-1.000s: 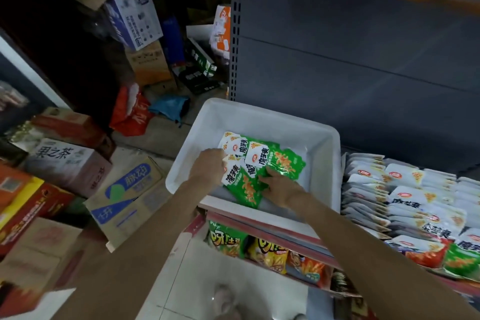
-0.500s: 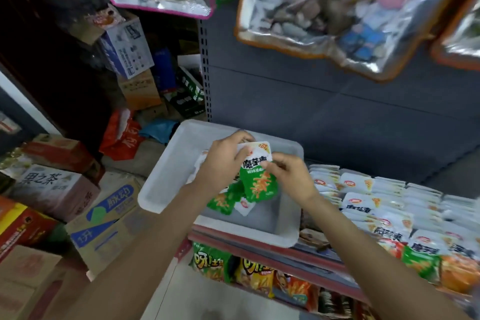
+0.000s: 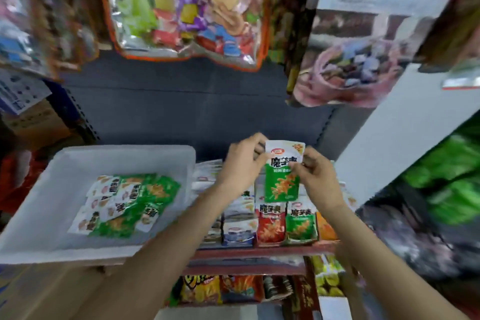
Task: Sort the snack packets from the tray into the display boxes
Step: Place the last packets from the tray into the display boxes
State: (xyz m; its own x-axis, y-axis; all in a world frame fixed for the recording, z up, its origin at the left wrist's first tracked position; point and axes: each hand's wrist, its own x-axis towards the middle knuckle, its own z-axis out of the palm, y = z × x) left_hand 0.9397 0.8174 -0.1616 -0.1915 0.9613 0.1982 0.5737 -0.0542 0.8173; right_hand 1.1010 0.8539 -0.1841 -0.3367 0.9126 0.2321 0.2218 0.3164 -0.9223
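Both hands hold one green and white snack packet (image 3: pixel 281 184) upright above the display boxes (image 3: pixel 285 226). My left hand (image 3: pixel 241 163) pinches its left edge, and my right hand (image 3: pixel 315 175) pinches its right edge. Below it, rows of packets stand in the boxes: a blue row, a red row, a green row (image 3: pixel 301 226) and an orange one at the right. The white tray (image 3: pixel 65 163) sits at the left on the same shelf, with several green and white packets (image 3: pixel 127 205) lying flat inside.
Large clear bags of assorted sweets (image 3: pixel 187 8) hang overhead, close above the hands. A lower shelf (image 3: pixel 233 288) holds more snack bags. Cardboard boxes (image 3: pixel 31 122) stand at the far left, and green packs (image 3: pixel 446 184) fill the right side.
Both hands lifted one green packet out of the tray and carried it right, over the display boxes. The view swung up and to the right.
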